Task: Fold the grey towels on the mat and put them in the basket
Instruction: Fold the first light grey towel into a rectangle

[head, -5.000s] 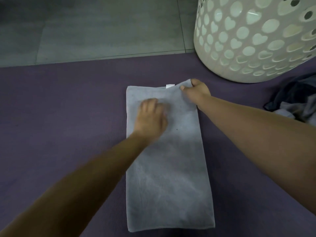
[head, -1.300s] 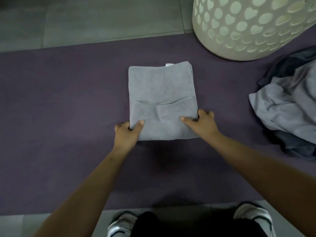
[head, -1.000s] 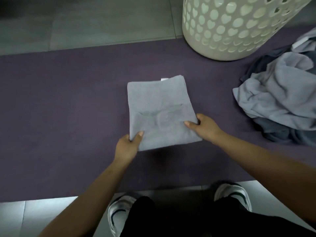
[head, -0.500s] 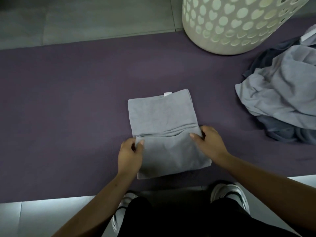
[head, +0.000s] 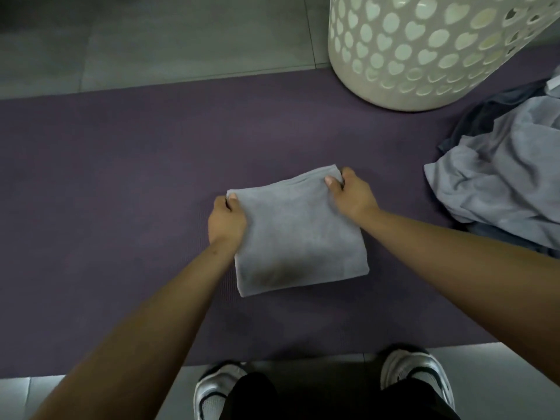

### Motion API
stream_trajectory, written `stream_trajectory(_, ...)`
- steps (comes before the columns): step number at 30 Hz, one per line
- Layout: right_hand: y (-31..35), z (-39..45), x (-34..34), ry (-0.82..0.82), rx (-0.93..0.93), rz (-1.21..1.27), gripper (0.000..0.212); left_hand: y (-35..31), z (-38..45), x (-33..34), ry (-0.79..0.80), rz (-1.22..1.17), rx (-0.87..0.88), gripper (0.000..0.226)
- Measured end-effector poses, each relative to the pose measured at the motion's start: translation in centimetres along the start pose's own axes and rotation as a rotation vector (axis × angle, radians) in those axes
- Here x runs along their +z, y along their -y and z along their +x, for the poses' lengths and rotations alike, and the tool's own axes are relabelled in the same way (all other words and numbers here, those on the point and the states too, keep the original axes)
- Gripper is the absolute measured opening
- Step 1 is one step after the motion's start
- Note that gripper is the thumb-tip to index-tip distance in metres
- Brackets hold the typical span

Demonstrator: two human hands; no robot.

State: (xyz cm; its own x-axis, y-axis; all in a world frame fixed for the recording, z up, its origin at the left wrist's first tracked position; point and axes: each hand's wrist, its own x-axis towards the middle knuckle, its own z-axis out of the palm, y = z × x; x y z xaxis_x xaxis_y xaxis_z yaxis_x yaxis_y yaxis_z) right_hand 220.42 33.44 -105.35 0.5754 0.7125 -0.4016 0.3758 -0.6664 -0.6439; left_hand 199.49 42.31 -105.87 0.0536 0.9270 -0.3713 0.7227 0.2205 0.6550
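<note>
Head view: folded towel on mat.
Left hand: pinches towel's far corner.
Right hand: pinches opposite far corner.
Basket: beyond right hand.

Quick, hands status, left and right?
Left hand: grips the folded grey towel at its far left corner.
Right hand: grips its far right corner.

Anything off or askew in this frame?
Mostly fine. The folded grey towel lies slightly skewed on the purple mat, gripped at its far corners by the left hand and right hand. A crumpled towel pile beside the heart-pattern basket remains unfolded.
</note>
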Motion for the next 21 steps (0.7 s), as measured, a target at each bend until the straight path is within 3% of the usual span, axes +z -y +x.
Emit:
stream_trajectory(4, -0.1, 1.3, 0.4, 0.05, 0.087, -0.069, 0.042, -0.2, 1.3, 0.2, 0.041, 0.139, 0.006, 0.03)
stream_trajectory(8, -0.1, 1.5, 0.4, 0.022, 0.096, -0.049, 0.039, -0.1, 1.9, 0.0, 0.021, 0.13, -0.007, 0.032)
stream_trajectory(16, -2.1, -2.9, -0.9, 0.102, 0.198, 0.031, 0.049, 2.2, -2.3, -1.5, 0.264, 0.034, -0.148, 0.042)
stream_trajectory(21, -5.2, -7.4, -1.2, 0.185, 0.222, 0.004, 0.042, 5.4, -6.4, -2.1, 0.338, 0.01, -0.167, 0.032)
